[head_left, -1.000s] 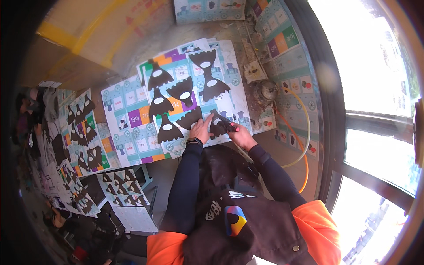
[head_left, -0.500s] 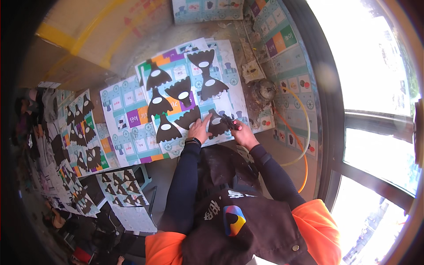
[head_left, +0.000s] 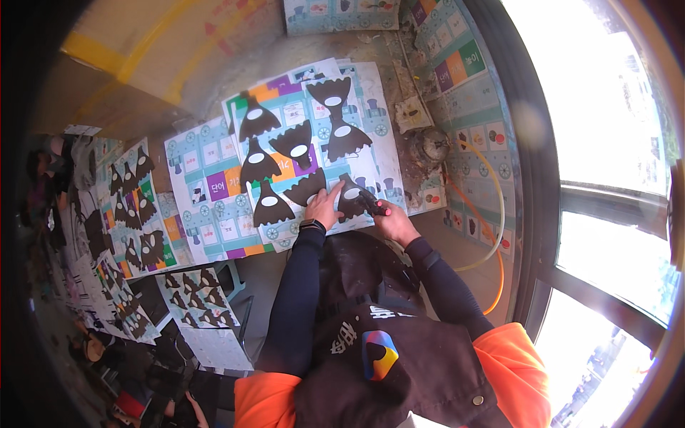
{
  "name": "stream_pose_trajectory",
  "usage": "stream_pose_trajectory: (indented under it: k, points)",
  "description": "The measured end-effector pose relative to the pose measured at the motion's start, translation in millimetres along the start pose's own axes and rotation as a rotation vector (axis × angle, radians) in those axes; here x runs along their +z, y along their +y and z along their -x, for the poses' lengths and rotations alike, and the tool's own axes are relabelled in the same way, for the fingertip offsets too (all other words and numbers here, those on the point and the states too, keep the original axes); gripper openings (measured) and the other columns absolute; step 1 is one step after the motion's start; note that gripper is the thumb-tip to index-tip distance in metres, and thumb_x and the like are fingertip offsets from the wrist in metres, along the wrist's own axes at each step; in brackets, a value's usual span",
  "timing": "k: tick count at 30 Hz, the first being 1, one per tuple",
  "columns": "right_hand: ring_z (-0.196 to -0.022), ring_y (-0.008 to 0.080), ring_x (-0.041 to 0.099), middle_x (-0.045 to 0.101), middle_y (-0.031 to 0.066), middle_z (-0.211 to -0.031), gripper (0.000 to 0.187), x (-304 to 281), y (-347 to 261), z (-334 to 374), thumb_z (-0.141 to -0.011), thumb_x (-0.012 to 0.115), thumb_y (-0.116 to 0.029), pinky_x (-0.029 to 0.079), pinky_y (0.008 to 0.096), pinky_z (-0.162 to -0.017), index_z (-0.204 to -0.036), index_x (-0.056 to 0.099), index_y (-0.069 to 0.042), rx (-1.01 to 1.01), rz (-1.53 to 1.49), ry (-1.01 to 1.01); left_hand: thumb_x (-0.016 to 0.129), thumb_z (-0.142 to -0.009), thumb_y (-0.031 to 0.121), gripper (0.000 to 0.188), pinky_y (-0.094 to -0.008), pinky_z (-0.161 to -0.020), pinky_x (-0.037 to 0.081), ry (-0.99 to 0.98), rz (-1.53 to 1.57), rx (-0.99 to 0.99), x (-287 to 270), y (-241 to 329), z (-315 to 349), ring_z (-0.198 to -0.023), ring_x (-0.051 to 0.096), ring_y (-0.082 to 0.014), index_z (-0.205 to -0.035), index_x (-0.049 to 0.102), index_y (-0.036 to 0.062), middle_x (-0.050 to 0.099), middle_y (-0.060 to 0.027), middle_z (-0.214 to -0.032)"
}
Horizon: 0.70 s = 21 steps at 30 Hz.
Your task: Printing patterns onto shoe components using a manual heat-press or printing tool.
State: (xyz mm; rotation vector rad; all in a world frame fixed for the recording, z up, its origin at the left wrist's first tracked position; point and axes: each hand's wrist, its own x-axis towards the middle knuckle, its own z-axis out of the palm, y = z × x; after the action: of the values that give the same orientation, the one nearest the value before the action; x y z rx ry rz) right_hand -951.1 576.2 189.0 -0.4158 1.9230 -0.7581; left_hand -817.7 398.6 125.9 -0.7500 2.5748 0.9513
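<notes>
Black cut-out pieces with scalloped edges and pale ovals lie spread over printed sheets on the table. My left hand (head_left: 323,210) rests with fingers stretched out between a scalloped piece (head_left: 305,187) and the piece nearest my right hand (head_left: 351,194), its fingertips at that second piece's edge. Closed around a dark hand tool with pinkish-red ends (head_left: 372,205), my right hand (head_left: 397,226) holds it over the right side of the same piece. The tool's exact kind is hard to make out, and its grip is partly hidden by my fingers.
Right of the sheets sits a grimy round metal fitting (head_left: 432,148), with a yellow hose (head_left: 498,207) and an orange hose (head_left: 491,278) nearby. Cardboard boxes (head_left: 150,50) stand behind. More sheets with black pieces (head_left: 200,296) lie lower left, where other people are partly visible.
My right hand has tilted the dark tool slightly down and toward me, baring more of the black piece's narrow top. The left hand stays nearly still; the whole view has shifted slightly.
</notes>
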Motion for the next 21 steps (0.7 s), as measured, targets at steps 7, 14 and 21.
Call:
stream_pose_trajectory:
  k: [7, 14, 21]
  points:
    - [-0.100, 0.0457, 0.060, 0.065, 0.0290, -0.101, 0.038, 2, 5, -7, -0.080, 0.058, -0.017, 0.049, 0.0449, -0.085, -0.115, 0.060, -0.002, -0.027, -0.045, 0.083, 0.084, -0.070, 0.018, 0.098, -0.0451, -0.089, 0.048, 0.011, -0.006, 0.010, 0, 2, 0, -0.104, 0.058, -0.0354, -0.150, 0.030, 0.0313, 0.054, -0.0146, -0.104]
    - [-0.096, 0.0453, 0.061, 0.065, 0.0267, -0.097, 0.035, -6, -3, 8, -0.081, 0.057, -0.018, 0.049, 0.0438, -0.083, -0.113, 0.061, -0.003, -0.052, -0.038, -0.011, 0.084, -0.070, 0.018, 0.098, -0.0451, -0.091, 0.048, 0.011, -0.001, -0.005, 0, 1, 1, -0.105, 0.058, -0.0352, -0.151, 0.030, 0.0309, 0.054, -0.0146, -0.103]
    - [-0.092, 0.0469, 0.060, 0.064, 0.0274, -0.092, 0.031, -11, 27, -3, -0.082, 0.056, -0.019, 0.048, 0.0452, -0.081, -0.107, 0.060, -0.002, 0.003, -0.043, 0.084, 0.083, -0.070, 0.018, 0.096, -0.0456, -0.092, 0.047, 0.011, 0.000, 0.002, -3, 5, 1, -0.106, 0.058, -0.0358, -0.150, 0.031, 0.0297, 0.054, -0.0150, -0.106]
